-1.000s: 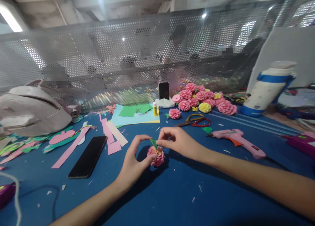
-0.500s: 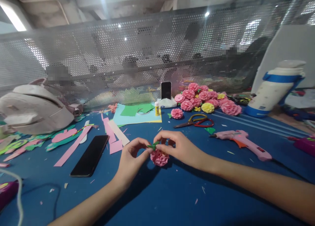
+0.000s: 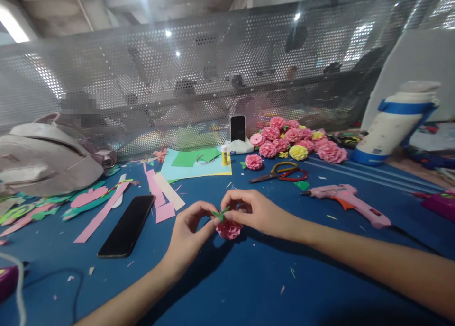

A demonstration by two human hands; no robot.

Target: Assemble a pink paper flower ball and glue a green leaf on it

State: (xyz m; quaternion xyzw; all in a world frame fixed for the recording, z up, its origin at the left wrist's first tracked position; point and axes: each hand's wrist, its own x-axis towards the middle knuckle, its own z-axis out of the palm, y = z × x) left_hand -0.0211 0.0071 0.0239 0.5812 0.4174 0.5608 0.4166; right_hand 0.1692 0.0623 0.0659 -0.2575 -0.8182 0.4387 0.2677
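A small pink paper flower (image 3: 229, 230) sits between my two hands just above the blue table (image 3: 227, 288). A folded green paper leaf (image 3: 221, 214) lies on top of the flower. My left hand (image 3: 190, 233) pinches the leaf and the flower's left side with thumb and forefinger. My right hand (image 3: 253, 211) is closed on the flower's right side, fingertips pressed on the leaf.
A black phone (image 3: 127, 225) lies left of my hands. Pink paper strips (image 3: 161, 193), coloured sheets (image 3: 197, 164), a glue stick (image 3: 224, 155), scissors (image 3: 280, 173), a pink glue gun (image 3: 346, 203), a heap of paper flowers (image 3: 296, 142), a flask (image 3: 393, 122) and a grey bag (image 3: 46, 153) lie around.
The green leaf has gone from standing upright in my right fingers to lying pressed on the flower's top. My left fingers have closed onto it. The view has shifted slightly.
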